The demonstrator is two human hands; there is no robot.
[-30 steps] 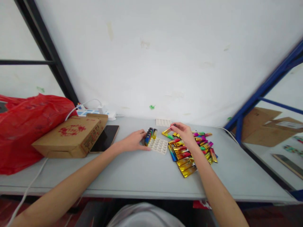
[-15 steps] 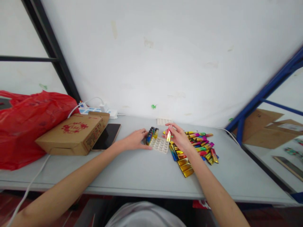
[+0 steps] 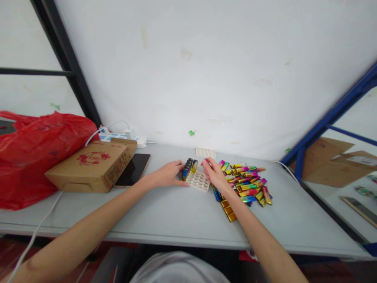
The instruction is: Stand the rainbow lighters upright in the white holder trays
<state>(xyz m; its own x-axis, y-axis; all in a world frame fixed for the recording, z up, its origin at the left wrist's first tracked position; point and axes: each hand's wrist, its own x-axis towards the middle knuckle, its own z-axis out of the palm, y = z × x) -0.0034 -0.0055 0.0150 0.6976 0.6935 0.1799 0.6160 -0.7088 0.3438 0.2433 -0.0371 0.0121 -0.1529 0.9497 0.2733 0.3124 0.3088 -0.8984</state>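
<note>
Grip of right hand pinched closed on reddish lighter, left hand half open, beside upright lighters in white tray.

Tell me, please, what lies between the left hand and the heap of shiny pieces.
In the head view, upright pieces, the nearer tray and the right hand come between the left hand and the heap.
</note>
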